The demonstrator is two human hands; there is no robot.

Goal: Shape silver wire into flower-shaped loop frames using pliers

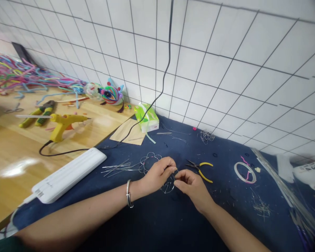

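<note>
My left hand (161,172), with a silver bangle at its wrist, pinches part of a thin wire piece (168,189) shaped in a small round. Close on its right, my right hand (189,183) grips the same wire with thumb and forefinger. The fingertips of both hands nearly meet. Behind my left hand a flower-shaped wire outline (150,154) lies on the dark blue cloth (152,224). Several straight wires (120,167) lie to its left. Black-tipped pliers with yellow handles (201,169) rest open just beyond my right hand.
Left: white power strip (70,173), yellow glue gun (64,124), green-yellow pliers (40,113) and pipe cleaners (28,77). Back: tissue pack (148,119) and a black cable. Right: ring-shaped roll (245,172), wire scraps (261,209), long wire bundle (278,182). A gridded white wall stands behind.
</note>
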